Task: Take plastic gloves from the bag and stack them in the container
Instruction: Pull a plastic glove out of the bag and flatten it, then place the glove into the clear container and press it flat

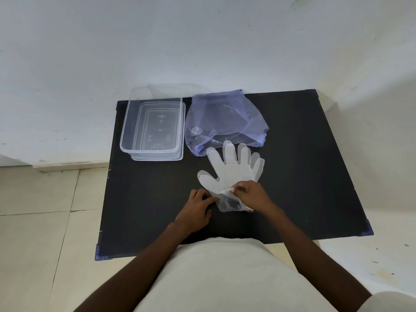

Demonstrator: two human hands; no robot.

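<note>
A clear plastic glove (231, 170) lies flat on the black table (304, 172), fingers pointing away from me. My left hand (198, 210) pinches the glove's cuff at its left side. At the right side of the cuff, my right hand (252, 197) grips the crumpled plastic. A translucent purple bag (225, 120) lies just beyond the glove, its mouth facing me, with clear plastic inside. The clear rectangular container (153, 127) sits at the back left of the table with nothing in it.
The container appears to rest on its lid (157, 157). A white wall (202, 41) rises directly behind the table. Tiled floor (45, 221) lies to the left and right. My light shirt (225, 278) covers the table's near edge.
</note>
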